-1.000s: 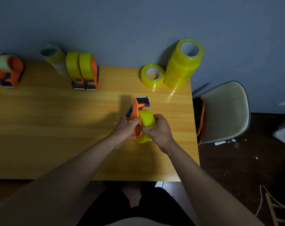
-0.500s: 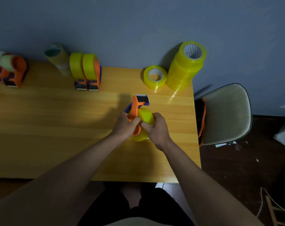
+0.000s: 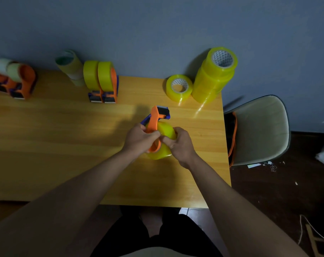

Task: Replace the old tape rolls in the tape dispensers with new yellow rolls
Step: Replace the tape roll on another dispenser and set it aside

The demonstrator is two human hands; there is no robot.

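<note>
Orange plastic tape dispenser [image 3: 154, 121] with its yellow tape roll [image 3: 164, 129], near the wooden table's [image 3: 46, 145] right edge: my left hand [image 3: 138, 139] grips the dispenser, right hand [image 3: 178, 143] pinches the roll.

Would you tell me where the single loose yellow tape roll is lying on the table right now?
In the head view, the loose yellow roll lies flat at the table's far right, against the wall, just left of the stack of yellow rolls.

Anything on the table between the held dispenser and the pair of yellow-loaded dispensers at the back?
Nothing: the head view shows only bare tabletop between the held dispenser and the loaded pair.
</note>
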